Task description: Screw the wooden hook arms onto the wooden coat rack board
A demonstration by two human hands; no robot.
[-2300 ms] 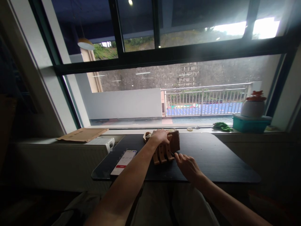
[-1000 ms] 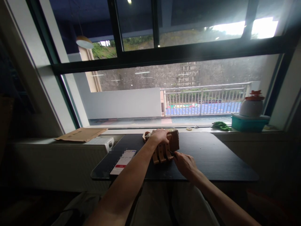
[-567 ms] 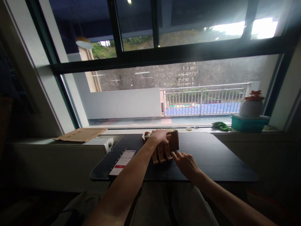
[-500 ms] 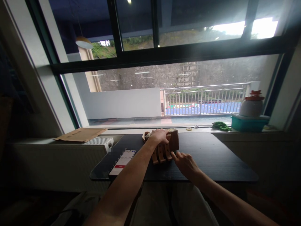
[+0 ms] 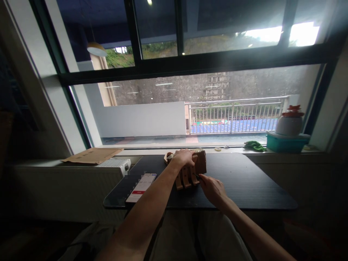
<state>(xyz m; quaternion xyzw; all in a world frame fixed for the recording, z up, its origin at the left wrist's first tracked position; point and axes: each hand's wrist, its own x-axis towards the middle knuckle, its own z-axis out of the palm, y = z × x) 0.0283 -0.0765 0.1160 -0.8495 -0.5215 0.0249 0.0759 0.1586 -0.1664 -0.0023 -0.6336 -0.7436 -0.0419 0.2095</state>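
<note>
A person's bare left hand [image 5: 183, 158] spreads over the top of a slatted wooden piece [image 5: 186, 177], fingers bent down onto it in a steadying hold, while the right hand [image 5: 213, 185] pinches a slim dark tool [image 5: 197, 175] between closed fingertips. The wooden piece sits left of the middle of a black counter [image 5: 252, 185], reaching from close to the far edge toward the near one. Its curved slats run lengthwise from beneath the left palm toward the near edge. The rightmost slat lies just left of the right hand, the nearer of the two to its lower end. The tool's long axis points leftward and slightly away from the person, aimed at that slat; whether the tip touches the wood is too small to tell. A brown block [image 5: 201, 162] stands at the piece's right side, beside the left hand's thumb; whether the two are joined is unclear. Toward the counter's near left corner, a smartphone [image 5: 141, 187] lies face up beside the left forearm, its screen lit.
</note>
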